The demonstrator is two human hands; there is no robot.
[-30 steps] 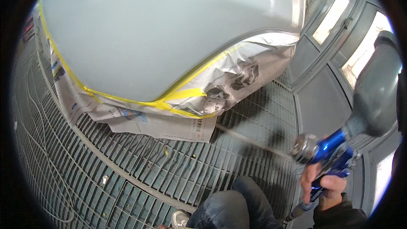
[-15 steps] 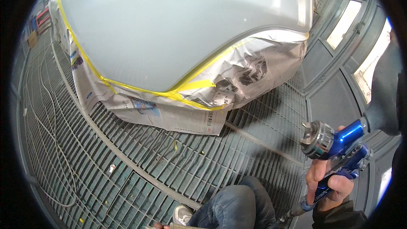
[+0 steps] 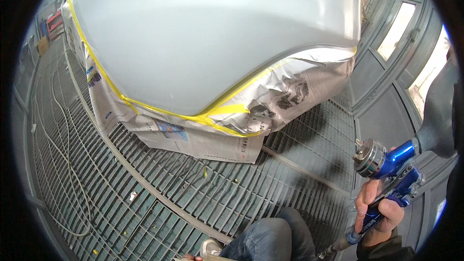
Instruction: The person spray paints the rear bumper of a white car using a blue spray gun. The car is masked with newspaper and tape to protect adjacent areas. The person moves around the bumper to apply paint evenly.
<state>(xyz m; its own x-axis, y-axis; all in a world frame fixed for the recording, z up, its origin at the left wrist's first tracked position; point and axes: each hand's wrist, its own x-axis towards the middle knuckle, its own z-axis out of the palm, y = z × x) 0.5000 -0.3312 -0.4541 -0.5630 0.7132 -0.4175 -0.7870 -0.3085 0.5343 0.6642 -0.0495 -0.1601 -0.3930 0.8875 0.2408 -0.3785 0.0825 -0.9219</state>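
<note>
My right hand [image 3: 382, 215], at the lower right, is wrapped round the handle of a blue spray gun [image 3: 400, 157]. The gun's silver nozzle end points left, a dark cup [image 3: 437, 111] is attached at its upper side, and a hose fitting runs from its lower end. Ahead and apart from the nozzle stands a smooth pale grey car body panel [image 3: 193, 53]. Yellow masking tape [image 3: 164, 112] edges the panel's lower border and holds newspaper sheets [image 3: 217, 147]. Only a bit of my left hand [image 3: 194, 258] shows at the bottom edge; whatever it holds is hidden.
Metal floor grating [image 3: 159, 183] spreads below the panel. A thin hose [image 3: 67, 157] lies looped over it at the left. Grey wall panels with bright windows [image 3: 396, 29] rise on the right. My bent knees [image 3: 270, 237] are at the bottom. A red shelf [image 3: 54, 21] stands far left.
The whole view has shifted slightly, so the panel and floor sit a little lower and farther right. The spray gun stays in my right hand, its nozzle turned slightly.
</note>
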